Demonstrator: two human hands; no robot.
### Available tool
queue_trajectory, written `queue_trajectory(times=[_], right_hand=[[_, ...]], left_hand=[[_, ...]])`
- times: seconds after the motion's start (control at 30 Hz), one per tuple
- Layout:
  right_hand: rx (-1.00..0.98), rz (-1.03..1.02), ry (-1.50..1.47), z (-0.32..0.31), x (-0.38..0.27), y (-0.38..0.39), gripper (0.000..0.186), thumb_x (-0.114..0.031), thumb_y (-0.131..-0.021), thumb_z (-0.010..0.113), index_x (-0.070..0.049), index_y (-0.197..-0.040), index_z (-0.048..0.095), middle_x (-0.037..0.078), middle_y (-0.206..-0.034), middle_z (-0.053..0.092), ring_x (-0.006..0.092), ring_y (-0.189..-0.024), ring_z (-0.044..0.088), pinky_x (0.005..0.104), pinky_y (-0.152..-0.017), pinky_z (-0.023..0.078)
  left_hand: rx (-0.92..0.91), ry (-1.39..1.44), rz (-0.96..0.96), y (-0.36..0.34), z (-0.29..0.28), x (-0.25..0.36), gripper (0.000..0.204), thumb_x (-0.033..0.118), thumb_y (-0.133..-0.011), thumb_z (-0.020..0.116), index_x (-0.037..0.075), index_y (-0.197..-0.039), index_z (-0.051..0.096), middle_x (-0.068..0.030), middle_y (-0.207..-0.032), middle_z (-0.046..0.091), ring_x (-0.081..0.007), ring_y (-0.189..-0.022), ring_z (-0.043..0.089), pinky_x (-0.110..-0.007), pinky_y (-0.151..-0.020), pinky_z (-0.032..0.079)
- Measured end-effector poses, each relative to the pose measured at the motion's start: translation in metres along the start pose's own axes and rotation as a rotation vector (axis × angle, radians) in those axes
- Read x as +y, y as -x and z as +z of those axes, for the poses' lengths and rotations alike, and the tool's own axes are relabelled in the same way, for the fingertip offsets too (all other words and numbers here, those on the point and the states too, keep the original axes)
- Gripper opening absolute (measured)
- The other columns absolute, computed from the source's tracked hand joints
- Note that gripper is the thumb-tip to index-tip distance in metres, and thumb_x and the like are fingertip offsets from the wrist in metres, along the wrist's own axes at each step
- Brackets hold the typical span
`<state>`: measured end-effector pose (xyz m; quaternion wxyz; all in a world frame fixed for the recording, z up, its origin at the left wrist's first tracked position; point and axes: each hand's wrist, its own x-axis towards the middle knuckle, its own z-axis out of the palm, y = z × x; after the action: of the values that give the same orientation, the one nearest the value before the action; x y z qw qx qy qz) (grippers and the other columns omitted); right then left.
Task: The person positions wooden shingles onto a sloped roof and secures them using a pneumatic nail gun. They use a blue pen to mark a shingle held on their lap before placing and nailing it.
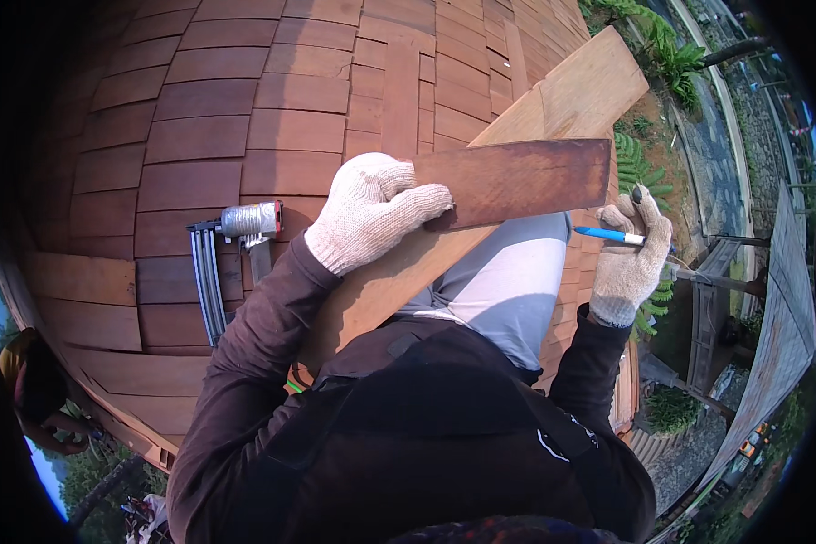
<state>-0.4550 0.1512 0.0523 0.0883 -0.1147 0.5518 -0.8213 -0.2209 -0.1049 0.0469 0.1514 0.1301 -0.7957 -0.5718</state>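
My left hand, in a white knitted glove, grips the left end of a dark reddish-brown wooden shingle. Beneath that shingle, a longer and paler wooden board runs slantwise from my waist to the upper right, across my lap. A blue pen is pinched in my gloved right hand, its tip pointing left toward the shingle's right end but apart from it. On the roof left of my left arm lies a nail gun with a silver-wrapped body and a dark magazine.
Overlapping wooden shingles cover the sloping roof around me. The roof edge drops away on the right, with ferns and a grey lower roof beyond. Another person is at the far left edge.
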Motion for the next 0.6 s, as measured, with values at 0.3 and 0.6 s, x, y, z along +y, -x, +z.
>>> queue_trajectory(times=[0.3, 0.6], right_hand=[[0.0, -0.061, 0.725, -0.024, -0.008, 0.001, 0.043, -0.032, -0.11, 0.052, 0.004, -0.124, 0.071, 0.014, -0.113, 0.073, 0.0187, -0.089, 0.069, 0.0325, -0.075, 0.058], [-0.251, -0.419, 0.465, 0.036, -0.086, 0.008, 0.071, -0.057, -0.108, 0.045, 0.008, -0.123, 0.069, 0.02, -0.116, 0.073, 0.0175, -0.077, 0.068, 0.0267, -0.064, 0.054]], left_hand=[[0.09, -0.011, 0.045, 0.003, -0.001, 0.01, 0.024, 0.028, -0.094, 0.069, 0.007, -0.085, 0.076, -0.0139, -0.066, 0.062, -0.0278, -0.059, 0.059, -0.038, -0.06, 0.047], [0.154, -0.103, 0.163, 0.002, 0.007, 0.01, 0.029, 0.031, -0.091, 0.073, 0.005, -0.078, 0.073, -0.0155, -0.06, 0.056, -0.0309, -0.053, 0.056, -0.04, -0.055, 0.045]])
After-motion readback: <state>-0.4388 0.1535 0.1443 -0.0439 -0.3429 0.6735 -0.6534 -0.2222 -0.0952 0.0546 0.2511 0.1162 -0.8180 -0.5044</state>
